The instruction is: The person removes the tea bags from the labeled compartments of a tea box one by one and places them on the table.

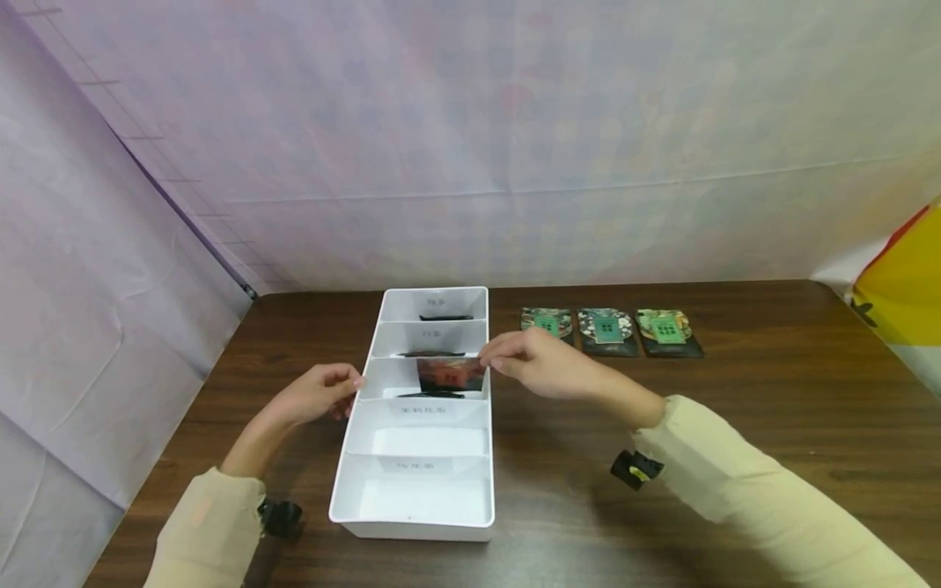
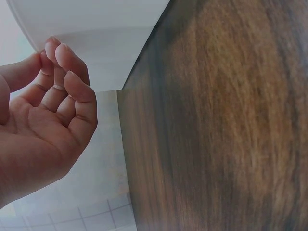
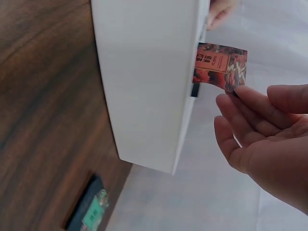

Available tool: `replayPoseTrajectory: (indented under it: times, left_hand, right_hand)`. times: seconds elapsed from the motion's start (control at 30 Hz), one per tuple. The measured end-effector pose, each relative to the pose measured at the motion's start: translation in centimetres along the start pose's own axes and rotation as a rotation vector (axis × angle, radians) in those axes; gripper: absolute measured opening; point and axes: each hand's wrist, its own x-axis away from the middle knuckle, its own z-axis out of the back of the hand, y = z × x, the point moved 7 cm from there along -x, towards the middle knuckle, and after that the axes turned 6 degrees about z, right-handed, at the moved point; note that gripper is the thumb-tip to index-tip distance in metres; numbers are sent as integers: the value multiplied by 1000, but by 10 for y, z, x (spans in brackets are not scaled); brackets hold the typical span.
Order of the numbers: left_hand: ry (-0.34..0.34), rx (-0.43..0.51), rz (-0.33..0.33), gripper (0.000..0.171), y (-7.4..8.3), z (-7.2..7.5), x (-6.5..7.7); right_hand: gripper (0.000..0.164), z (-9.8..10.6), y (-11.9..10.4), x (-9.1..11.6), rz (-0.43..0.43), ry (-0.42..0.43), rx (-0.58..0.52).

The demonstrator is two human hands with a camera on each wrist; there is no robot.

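Packet (image 1: 450, 376), flat, rectangular, red-and-black: partly inside the middle compartment (image 1: 385, 378) of a white plastic five-section tray (image 1: 430, 496). Your right hand (image 1: 547, 363) holds its corner, grip narrow; your left hand (image 1: 312, 396) pinches the tray's edge.

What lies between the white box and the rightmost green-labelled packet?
The head view shows the leftmost packet and the middle packet there, both green-labelled; the right hand partly covers the leftmost one.

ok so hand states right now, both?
Left hand: closed, fingers curled, pinching the left rim of the white divided box.
Right hand: closed, holding the red packet by one corner.
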Motion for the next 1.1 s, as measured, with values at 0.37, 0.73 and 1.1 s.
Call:
replayPoseTrajectory:
  times: [0.37, 0.73, 1.1]
  left_hand:
    - [-3, -3, -8, 18, 1, 0, 1]
    - [2, 0, -2, 19, 0, 1, 1]
    - [1, 6, 6, 19, -1, 1, 2]
  right_hand:
    - [20, 30, -10, 5, 24, 74, -36]
    - [22, 57, -6, 21, -83, 124, -24]
    - [22, 74, 17, 43, -155, 162, -7]
